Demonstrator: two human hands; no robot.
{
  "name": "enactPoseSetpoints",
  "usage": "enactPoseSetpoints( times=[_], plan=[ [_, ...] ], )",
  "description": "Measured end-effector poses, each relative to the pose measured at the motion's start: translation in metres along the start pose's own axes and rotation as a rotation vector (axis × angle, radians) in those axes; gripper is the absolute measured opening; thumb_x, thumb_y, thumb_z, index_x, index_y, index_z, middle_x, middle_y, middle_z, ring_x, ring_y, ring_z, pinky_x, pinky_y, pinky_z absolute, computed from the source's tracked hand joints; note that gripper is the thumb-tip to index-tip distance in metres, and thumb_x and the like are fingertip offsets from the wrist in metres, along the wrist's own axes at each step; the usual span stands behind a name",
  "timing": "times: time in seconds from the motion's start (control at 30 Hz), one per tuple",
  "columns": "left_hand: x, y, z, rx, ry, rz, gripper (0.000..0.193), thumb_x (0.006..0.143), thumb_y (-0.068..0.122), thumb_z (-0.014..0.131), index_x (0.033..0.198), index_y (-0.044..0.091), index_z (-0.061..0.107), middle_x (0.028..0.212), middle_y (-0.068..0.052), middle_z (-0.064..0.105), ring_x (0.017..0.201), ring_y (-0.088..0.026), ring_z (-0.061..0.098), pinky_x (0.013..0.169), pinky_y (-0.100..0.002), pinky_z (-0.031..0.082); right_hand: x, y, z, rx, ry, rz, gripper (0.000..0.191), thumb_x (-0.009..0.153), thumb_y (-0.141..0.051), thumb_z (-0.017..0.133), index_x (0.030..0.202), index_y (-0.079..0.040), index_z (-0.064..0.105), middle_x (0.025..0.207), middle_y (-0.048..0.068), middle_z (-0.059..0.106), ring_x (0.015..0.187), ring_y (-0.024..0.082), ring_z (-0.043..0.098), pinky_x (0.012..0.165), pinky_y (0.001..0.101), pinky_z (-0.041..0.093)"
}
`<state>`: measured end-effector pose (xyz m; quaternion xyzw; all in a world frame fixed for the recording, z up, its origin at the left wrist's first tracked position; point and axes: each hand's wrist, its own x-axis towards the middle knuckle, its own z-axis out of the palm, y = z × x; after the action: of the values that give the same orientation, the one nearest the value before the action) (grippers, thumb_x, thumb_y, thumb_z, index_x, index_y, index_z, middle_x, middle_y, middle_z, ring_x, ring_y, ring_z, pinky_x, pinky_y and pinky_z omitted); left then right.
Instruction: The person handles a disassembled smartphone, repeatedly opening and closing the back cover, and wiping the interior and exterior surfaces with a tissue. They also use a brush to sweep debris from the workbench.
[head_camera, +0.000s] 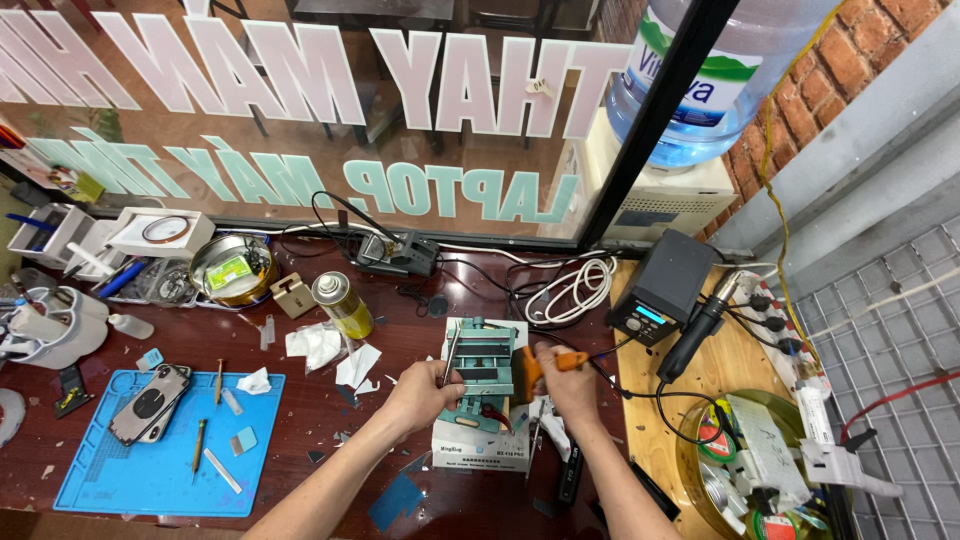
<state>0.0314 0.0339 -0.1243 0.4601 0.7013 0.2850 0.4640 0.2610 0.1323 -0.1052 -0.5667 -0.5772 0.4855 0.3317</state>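
Left hand (422, 392) clenched around thin metal tweezers (450, 352), tips over the small teal metal bench vise (484, 365) on a white cardboard box (480, 447). Right hand (565, 378) gripping an orange-handled soldering iron (552, 362) just beside the vise. Risk, probably: hot tip grazing left fingers or snagging the black cable (640, 392), tugging the vise off its box
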Motion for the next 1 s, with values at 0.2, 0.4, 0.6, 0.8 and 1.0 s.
enactPoseSetpoints(
  times=[0.2, 0.4, 0.6, 0.8, 1.0],
  plan=[
    [-0.003, 0.009, -0.01, -0.253, -0.118, -0.289, 0.026, 0.104, 0.023, 0.055, 0.114, 0.003, 0.068, 0.081, -0.006, 0.069, 0.052, -0.01, 0.054, 0.042, -0.024, 0.042, 0.019, -0.019, 0.007, -0.133, 0.151, -0.078, 0.031, 0.092, -0.035, 0.072, 0.088, -0.006, 0.079, 0.068, 0.007, 0.075, 0.057, 0.012, 0.071, 0.055, 0.0299, 0.055],
    [-0.009, 0.01, -0.013, -0.261, -0.056, -0.222, 0.024, 0.101, 0.013, 0.054, 0.119, 0.002, 0.063, 0.082, -0.006, 0.072, 0.051, -0.009, 0.057, 0.042, -0.024, 0.046, 0.051, -0.028, 0.017, -0.064, 0.206, -0.119, 0.032, 0.084, -0.037, 0.078, 0.088, -0.005, 0.079, 0.078, 0.013, 0.077, 0.069, 0.021, 0.074, 0.065, 0.035, 0.058],
    [-0.013, 0.002, -0.026, -0.251, 0.022, -0.234, 0.021, 0.1, 0.01, 0.055, 0.117, 0.0, 0.062, 0.084, -0.006, 0.071, 0.051, -0.011, 0.058, 0.043, -0.025, 0.047, 0.055, -0.026, -0.007, -0.291, 0.224, 0.027, 0.045, 0.086, -0.044, 0.075, 0.086, 0.001, 0.078, 0.077, 0.02, 0.078, 0.069, 0.023, 0.076, 0.066, 0.0338, 0.059],
    [-0.011, 0.002, -0.025, -0.216, 0.064, -0.247, 0.017, 0.099, 0.013, 0.059, 0.108, 0.002, 0.068, 0.082, -0.003, 0.068, 0.052, -0.01, 0.058, 0.044, -0.026, 0.047, 0.041, -0.026, 0.021, 0.242, 0.267, -0.107, 0.034, 0.089, -0.034, 0.068, 0.094, -0.002, 0.074, 0.076, 0.016, 0.075, 0.062, 0.017, 0.073, 0.06, 0.0299, 0.057],
    [-0.005, 0.003, -0.018, -0.263, 0.033, -0.253, 0.017, 0.1, 0.014, 0.059, 0.106, 0.002, 0.069, 0.078, -0.003, 0.065, 0.053, -0.009, 0.057, 0.044, -0.026, 0.045, 0.038, -0.007, 0.013, -0.053, 0.162, -0.216, 0.026, 0.091, -0.028, 0.069, 0.093, -0.004, 0.076, 0.075, 0.009, 0.077, 0.065, 0.013, 0.073, 0.062, 0.0298, 0.056]
  ],
)
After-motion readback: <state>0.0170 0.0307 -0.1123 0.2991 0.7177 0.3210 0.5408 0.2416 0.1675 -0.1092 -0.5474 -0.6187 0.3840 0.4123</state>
